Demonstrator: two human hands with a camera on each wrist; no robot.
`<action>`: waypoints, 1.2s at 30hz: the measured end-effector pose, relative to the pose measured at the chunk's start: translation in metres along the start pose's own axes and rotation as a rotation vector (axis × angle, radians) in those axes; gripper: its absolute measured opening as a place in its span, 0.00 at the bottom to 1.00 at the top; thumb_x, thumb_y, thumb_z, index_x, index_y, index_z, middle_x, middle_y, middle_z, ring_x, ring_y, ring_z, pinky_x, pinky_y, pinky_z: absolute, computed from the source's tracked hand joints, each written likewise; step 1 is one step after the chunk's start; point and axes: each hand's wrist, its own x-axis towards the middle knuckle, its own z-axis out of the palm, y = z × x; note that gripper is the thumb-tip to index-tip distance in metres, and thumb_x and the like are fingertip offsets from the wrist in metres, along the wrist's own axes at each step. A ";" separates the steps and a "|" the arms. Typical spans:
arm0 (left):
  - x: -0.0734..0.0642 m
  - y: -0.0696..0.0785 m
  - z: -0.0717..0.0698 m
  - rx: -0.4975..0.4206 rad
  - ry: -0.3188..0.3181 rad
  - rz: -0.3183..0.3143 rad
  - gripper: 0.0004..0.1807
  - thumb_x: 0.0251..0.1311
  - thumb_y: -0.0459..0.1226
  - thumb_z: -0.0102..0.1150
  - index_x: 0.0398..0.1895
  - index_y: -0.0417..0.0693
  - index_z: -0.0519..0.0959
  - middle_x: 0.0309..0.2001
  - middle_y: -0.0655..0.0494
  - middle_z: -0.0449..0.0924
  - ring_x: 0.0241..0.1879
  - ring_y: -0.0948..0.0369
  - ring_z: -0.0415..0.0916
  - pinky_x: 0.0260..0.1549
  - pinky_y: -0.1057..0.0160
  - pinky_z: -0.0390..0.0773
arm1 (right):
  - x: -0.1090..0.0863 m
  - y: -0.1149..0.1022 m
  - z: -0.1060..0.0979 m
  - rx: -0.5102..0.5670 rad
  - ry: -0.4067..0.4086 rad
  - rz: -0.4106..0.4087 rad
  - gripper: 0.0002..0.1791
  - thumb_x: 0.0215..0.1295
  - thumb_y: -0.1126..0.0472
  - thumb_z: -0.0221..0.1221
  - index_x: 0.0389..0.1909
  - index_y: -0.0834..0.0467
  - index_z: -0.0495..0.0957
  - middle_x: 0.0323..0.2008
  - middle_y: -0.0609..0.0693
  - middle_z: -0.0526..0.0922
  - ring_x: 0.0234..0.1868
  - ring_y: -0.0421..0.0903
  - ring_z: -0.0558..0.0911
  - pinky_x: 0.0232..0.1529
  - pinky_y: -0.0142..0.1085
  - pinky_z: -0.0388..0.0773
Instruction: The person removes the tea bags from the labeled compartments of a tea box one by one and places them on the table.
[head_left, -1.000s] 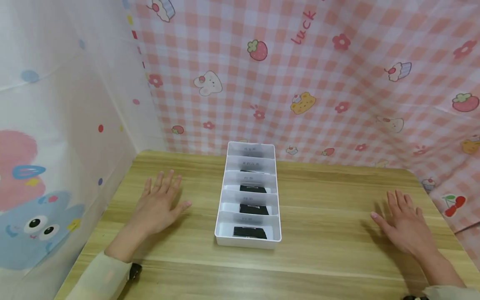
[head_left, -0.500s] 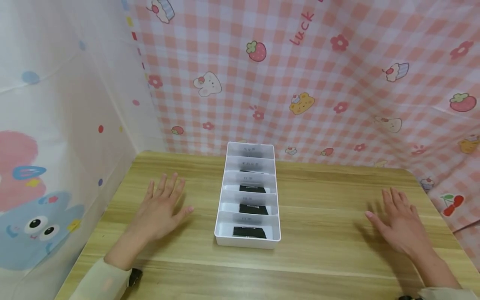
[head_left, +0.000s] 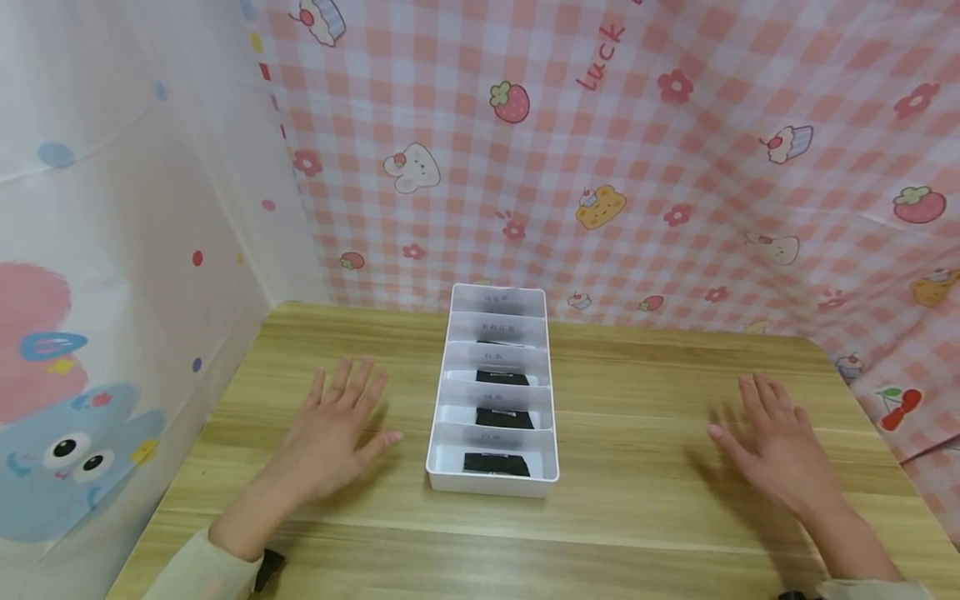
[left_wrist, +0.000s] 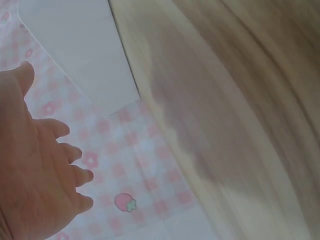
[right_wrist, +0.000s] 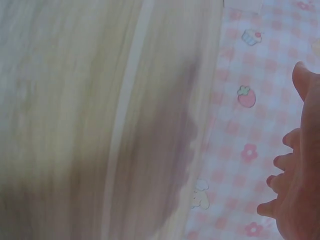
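In the head view a white box (head_left: 487, 483) with several compartments stands on the wooden table, its long side running away from me. Dark flat packets (head_left: 497, 464) lie in the nearer compartments; the farthest one's contents are hidden by its divider. Small printed labels, too blurred to read, mark the dividers. To the left of the box hovers my left hand (head_left: 330, 446), fingers spread, holding nothing. Farther off on the other side, my right hand (head_left: 780, 454) is also over the table with its fingers extended and nothing in its grasp. Both hands cast shadows on the wood.
A pink checked cloth (head_left: 465, 167) with printed strawberries and cupcakes hangs behind the table (head_left: 637, 517). On the left, a white cloth (head_left: 150, 208) with cartoon figures borders the tabletop. The box's far end is close to the back edge.
Both hands have moved inward toward the box, the left one rightward and slightly nearer me, the right one leftward. The box and packets stay in place on the table.
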 end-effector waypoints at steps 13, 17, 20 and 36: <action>-0.004 0.020 -0.001 -0.046 0.001 0.045 0.49 0.73 0.61 0.55 0.84 0.43 0.52 0.84 0.42 0.42 0.81 0.38 0.42 0.77 0.33 0.38 | 0.000 -0.030 0.003 0.006 0.023 -0.066 0.49 0.77 0.45 0.59 0.82 0.68 0.47 0.80 0.73 0.48 0.83 0.66 0.43 0.80 0.61 0.33; -0.006 0.024 -0.001 -0.059 0.021 0.063 0.49 0.73 0.63 0.54 0.84 0.42 0.54 0.84 0.42 0.42 0.81 0.38 0.43 0.77 0.33 0.41 | 0.002 -0.042 0.004 0.013 0.032 -0.088 0.49 0.76 0.45 0.60 0.83 0.67 0.48 0.79 0.72 0.52 0.82 0.67 0.47 0.80 0.60 0.36; -0.006 0.027 0.001 -0.065 0.037 0.081 0.48 0.73 0.63 0.53 0.83 0.42 0.55 0.84 0.42 0.43 0.81 0.38 0.45 0.76 0.32 0.43 | 0.002 -0.050 0.005 0.018 0.043 -0.104 0.49 0.75 0.45 0.62 0.82 0.66 0.50 0.79 0.72 0.55 0.81 0.68 0.51 0.81 0.59 0.38; -0.009 0.046 0.010 -0.066 0.078 0.153 0.48 0.71 0.66 0.51 0.80 0.40 0.63 0.81 0.41 0.54 0.78 0.38 0.56 0.75 0.34 0.52 | 0.005 -0.087 0.021 0.053 0.120 -0.216 0.50 0.67 0.43 0.68 0.81 0.64 0.58 0.76 0.67 0.64 0.71 0.71 0.67 0.72 0.62 0.62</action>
